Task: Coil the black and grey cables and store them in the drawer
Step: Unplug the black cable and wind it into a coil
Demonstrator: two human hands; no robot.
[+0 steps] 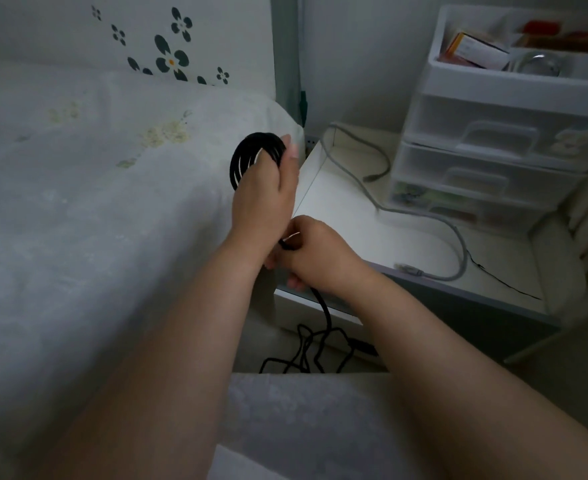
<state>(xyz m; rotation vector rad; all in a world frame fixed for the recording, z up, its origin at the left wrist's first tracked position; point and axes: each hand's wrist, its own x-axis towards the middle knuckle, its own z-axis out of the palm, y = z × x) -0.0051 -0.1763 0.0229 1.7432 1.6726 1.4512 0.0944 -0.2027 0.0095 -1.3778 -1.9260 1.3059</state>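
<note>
Our left hand (268, 188) grips the black cable (247, 157) coil beside the worktop (372, 220); the right hand's (315, 252) fingers pinch its loose run. The tangle (306, 355) below could snag; the grey cable (420, 216) lies uncoiled on the worktop.

Grey cable (420, 216) on white tabletop (337, 209)

Black cable (247, 157), grey cable (420, 216), white drawer unit (493, 140), dark-flowered pale bedding (168, 53).
</note>
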